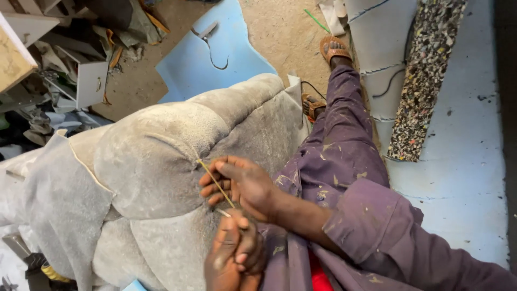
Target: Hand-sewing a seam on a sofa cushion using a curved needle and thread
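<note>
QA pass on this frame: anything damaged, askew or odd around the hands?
One thing: the grey fabric panel at the cushion's left hangs loose, its pale edge lifted off. The right hand and left hand hold a thin yellowish strand at the seam. Scraps litter the floor.

A sandy dirt floor (pixel 280 32) runs across the top of the view under even daylight. A blue foam sheet (pixel 215 64) lies on it with metal shears (pixel 207 32) on top. At the upper left, white boards (pixel 91 81) and scrap offcuts (pixel 48 108) pile up. On the right lie pale foam sheets (pixel 463 161) and a speckled slab of multicoloured rebonded foam (pixel 425 75).
</note>
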